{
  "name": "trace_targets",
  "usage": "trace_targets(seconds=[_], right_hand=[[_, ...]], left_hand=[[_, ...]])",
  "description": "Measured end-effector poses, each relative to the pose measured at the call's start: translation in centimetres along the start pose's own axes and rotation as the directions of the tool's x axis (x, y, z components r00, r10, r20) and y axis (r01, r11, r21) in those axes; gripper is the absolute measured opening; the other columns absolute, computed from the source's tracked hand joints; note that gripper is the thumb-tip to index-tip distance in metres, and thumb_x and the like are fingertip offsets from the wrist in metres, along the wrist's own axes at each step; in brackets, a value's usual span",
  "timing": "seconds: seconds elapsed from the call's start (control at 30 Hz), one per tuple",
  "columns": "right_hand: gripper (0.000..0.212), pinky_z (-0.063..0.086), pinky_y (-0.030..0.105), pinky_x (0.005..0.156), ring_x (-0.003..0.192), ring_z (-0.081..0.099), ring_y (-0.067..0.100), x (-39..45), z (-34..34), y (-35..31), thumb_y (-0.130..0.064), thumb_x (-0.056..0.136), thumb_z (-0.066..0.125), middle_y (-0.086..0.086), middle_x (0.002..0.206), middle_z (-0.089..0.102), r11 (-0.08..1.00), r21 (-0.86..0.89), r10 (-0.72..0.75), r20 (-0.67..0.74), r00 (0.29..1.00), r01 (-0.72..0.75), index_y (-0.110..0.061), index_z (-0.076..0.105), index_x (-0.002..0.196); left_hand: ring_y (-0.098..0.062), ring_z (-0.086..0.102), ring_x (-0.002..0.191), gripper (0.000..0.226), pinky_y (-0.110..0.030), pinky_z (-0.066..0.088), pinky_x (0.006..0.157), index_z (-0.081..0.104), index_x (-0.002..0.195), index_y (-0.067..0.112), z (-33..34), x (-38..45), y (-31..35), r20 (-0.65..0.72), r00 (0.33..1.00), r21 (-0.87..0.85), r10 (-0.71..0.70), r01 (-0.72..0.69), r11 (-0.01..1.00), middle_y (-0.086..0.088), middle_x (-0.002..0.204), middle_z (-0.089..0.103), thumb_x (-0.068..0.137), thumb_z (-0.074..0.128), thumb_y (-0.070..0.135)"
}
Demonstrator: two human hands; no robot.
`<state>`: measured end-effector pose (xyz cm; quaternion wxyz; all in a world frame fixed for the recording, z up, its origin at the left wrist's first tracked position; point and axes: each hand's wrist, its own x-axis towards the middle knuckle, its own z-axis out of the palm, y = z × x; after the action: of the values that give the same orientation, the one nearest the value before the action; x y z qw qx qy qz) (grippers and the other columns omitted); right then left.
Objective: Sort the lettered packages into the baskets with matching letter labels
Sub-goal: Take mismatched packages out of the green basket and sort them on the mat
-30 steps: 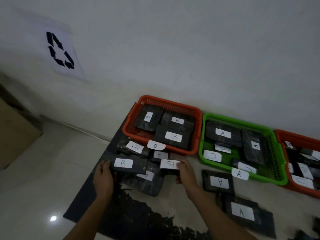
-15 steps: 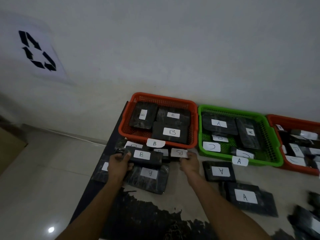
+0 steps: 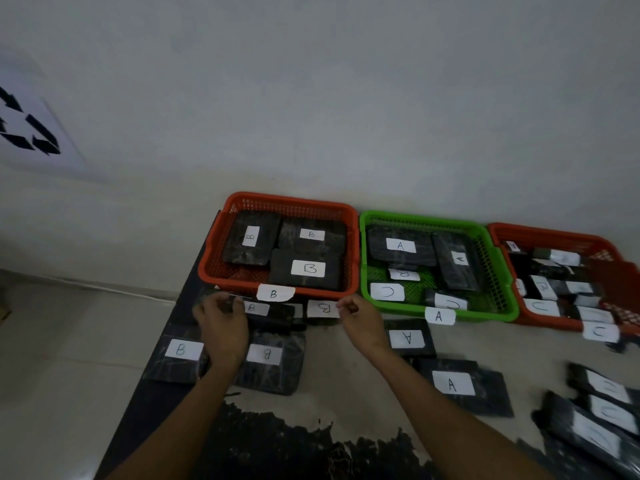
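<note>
Three black B packages (image 3: 304,268) lie flat in the orange B basket (image 3: 351,216); the green A basket (image 3: 491,244) holds A, B, C packages; more B packages (image 3: 270,362) lie below.

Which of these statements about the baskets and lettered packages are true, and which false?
1. The orange plastic basket tagged B holds three dark packages lettered B. True.
2. The green plastic basket tagged A holds only A packages. False: labels reading C and B also lie inside.
3. Both hands are inside the orange basket. False: the left hand and right hand are in front of it.
4. Two dark packages lettered A lie in front of the green basket. True.
</note>
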<state>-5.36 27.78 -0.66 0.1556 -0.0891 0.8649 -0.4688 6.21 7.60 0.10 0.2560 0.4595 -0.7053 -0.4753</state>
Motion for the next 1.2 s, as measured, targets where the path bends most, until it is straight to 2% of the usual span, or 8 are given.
trace_targets(seconds=[0.17, 0.27, 0.4, 0.53, 0.73, 0.97, 1.07, 1.2], right_hand=[[0.022, 0.043, 0.011, 0.063, 0.077, 0.059, -0.003, 0.4, -3.8, -0.8, -0.009, 0.091, 0.056, -0.016, 0.082, 0.065, 0.993, 0.017, -0.116, -0.059, 0.992, 0.117, -0.027, 0.066, 0.084], [0.018, 0.040, 0.014, 0.062, 0.076, 0.057, 0.001, 1.1, -6.4, -0.4, -0.009, 0.092, 0.055, -0.013, 0.083, 0.062, 0.994, 0.021, -0.102, -0.097, 0.990, 0.105, -0.024, 0.065, 0.087], [0.015, 0.042, 0.022, 0.061, 0.078, 0.058, 0.011, 2.4, -9.9, 1.6, -0.009, 0.093, 0.055, -0.006, 0.086, 0.062, 0.999, 0.028, -0.017, -0.136, 0.991, 0.021, -0.020, 0.065, 0.095], [0.015, 0.046, 0.029, 0.065, 0.076, 0.059, 0.015, 3.9, -12.3, 3.7, -0.010, 0.095, 0.053, -0.004, 0.088, 0.064, 0.997, 0.025, 0.081, -0.171, 0.982, -0.078, -0.021, 0.063, 0.100], [0.023, 0.037, 0.023, 0.052, 0.063, 0.050, 0.007, 7.7, -13.5, 5.1, -0.010, 0.092, 0.049, 0.001, 0.090, 0.061, 0.979, 0.010, 0.203, -0.156, 0.967, -0.204, -0.018, 0.058, 0.112], [0.053, 0.045, 0.034, 0.099, 0.111, 0.052, 0.025, 11.9, -13.7, 6.4, -0.015, 0.094, 0.052, 0.014, 0.137, 0.050, 0.836, 0.268, 0.498, -0.003, 0.867, -0.479, -0.005, 0.036, 0.144], [0.055, 0.039, 0.029, 0.102, 0.118, 0.051, 0.027, 13.0, -12.4, 6.4, -0.013, 0.093, 0.054, 0.013, 0.138, 0.049, 0.816, 0.310, 0.519, -0.024, 0.854, -0.488, -0.003, 0.034, 0.144], [0.051, 0.046, 0.039, 0.102, 0.118, 0.053, 0.031, 14.3, -10.4, 6.4, -0.014, 0.091, 0.058, 0.015, 0.133, 0.051, 0.762, 0.394, 0.574, -0.047, 0.817, -0.513, -0.001, 0.042, 0.137]], left_hand=[[0.001, 0.050, 0.083, 0.007, -0.016, 0.039, 0.071, 0.053, 0.096, 0.021, 3.5, -2.1, 4.1, 0.132, 0.963, -0.020, 0.233, -0.232, 0.972, 0.001, 0.105, 0.049, 0.092, 0.059, 0.019], [-0.005, 0.051, 0.082, 0.012, -0.019, 0.040, 0.072, 0.056, 0.103, 0.016, 6.6, -3.4, 5.8, 0.206, 0.922, 0.010, 0.329, -0.338, 0.941, -0.004, 0.107, 0.052, 0.091, 0.060, 0.015], [-0.006, 0.052, 0.086, 0.022, -0.022, 0.040, 0.077, 0.060, 0.113, 0.016, 10.6, -5.2, 7.7, 0.327, 0.880, -0.010, 0.345, -0.361, 0.932, -0.004, 0.113, 0.053, 0.091, 0.060, 0.016], [0.004, 0.051, 0.087, 0.022, -0.002, 0.036, 0.074, 0.063, 0.114, 0.016, 14.1, -6.3, 9.1, 0.468, 0.784, -0.032, 0.408, -0.446, 0.894, -0.004, 0.111, 0.057, 0.092, 0.059, 0.015], [-0.008, 0.053, 0.089, 0.029, -0.019, 0.041, 0.082, 0.060, 0.123, 0.021, 18.6, -6.8, 10.6, 0.637, 0.696, 0.036, 0.332, -0.457, 0.889, -0.002, 0.117, 0.055, 0.094, 0.057, 0.023], [-0.017, 0.057, 0.105, 0.042, -0.038, 0.050, 0.092, 0.051, 0.134, 0.020, 22.0, -5.7, 10.6, 0.714, 0.681, 0.185, 0.166, -0.411, 0.893, -0.002, 0.123, 0.054, 0.093, 0.058, 0.027], [-0.017, 0.060, 0.099, 0.036, -0.033, 0.051, 0.088, 0.057, 0.128, 0.015, 22.4, -5.4, 10.3, 0.665, 0.723, 0.186, 0.188, -0.405, 0.895, -0.002, 0.112, 0.063, 0.092, 0.059, 0.020], [-0.014, 0.062, 0.095, 0.033, -0.025, 0.049, 0.086, 0.061, 0.124, 0.010, 22.3, -5.2, 10.3, 0.646, 0.732, 0.141, 0.217, -0.394, 0.908, -0.004, 0.106, 0.068, 0.091, 0.060, 0.012]])
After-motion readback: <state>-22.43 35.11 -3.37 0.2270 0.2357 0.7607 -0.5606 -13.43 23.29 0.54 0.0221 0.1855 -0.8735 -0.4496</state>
